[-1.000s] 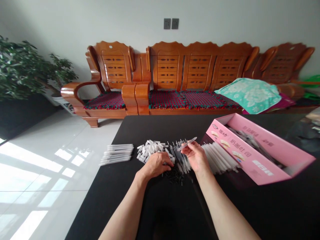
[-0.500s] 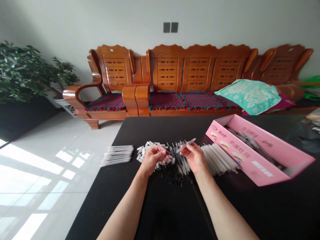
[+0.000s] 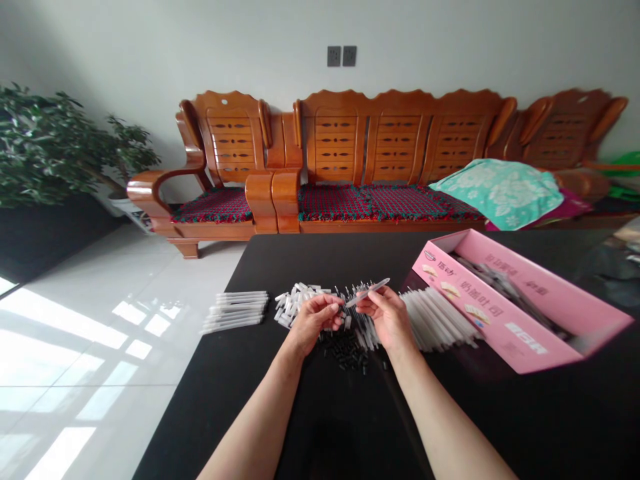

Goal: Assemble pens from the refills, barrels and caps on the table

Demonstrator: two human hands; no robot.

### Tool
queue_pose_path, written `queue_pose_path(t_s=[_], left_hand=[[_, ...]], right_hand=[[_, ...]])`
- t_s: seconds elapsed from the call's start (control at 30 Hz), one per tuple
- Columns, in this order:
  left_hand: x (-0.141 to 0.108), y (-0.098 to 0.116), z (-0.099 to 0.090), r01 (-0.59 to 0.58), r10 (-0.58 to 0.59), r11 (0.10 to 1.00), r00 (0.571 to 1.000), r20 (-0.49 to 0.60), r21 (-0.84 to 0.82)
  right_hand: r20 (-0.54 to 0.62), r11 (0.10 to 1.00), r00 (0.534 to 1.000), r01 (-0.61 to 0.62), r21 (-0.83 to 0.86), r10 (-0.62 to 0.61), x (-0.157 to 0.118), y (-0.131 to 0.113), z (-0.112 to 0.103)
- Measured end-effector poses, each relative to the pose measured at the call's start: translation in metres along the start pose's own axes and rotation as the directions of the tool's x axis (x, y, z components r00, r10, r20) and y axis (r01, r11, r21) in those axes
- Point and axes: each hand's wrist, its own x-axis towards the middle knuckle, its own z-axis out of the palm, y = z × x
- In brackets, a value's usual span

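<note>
In my right hand (image 3: 391, 319) a translucent pen barrel (image 3: 367, 293) is pinched, tilted with its far end up to the right. My left hand (image 3: 314, 323) has thumb and forefinger closed at the barrel's lower left end; what lies between the fingertips is too small to make out. White pen caps (image 3: 293, 305) are heaped behind and left of my left hand. Thin pen refills (image 3: 369, 333) lie partly under my right hand. Small black plugs (image 3: 350, 353) are scattered in front of the hands. To the right is a row of translucent barrels (image 3: 440, 320).
A row of white pens (image 3: 237, 310) with dark ends lies at the table's left edge. The open pink box (image 3: 480, 320) stands at the right with greyish pieces inside. Beyond the black table (image 3: 300, 257) is a wooden sofa (image 3: 340, 140) with a turquoise cushion (image 3: 505, 190).
My left hand has moved right, bringing its fingertips to the end of the barrel. My right hand still holds the barrel and has shifted slightly left.
</note>
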Motion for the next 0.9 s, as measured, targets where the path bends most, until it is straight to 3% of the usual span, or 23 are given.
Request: queue_pose_path(t_s=[0.9], left_hand=[[0.0010,-0.0037,-0.0027,0.011,-0.013,0.999,0.999,0.047,0.049]], right_hand=[[0.001,0.999,1.000,-0.015,-0.050,0.015,-0.0046,-0.0033,0.0085]])
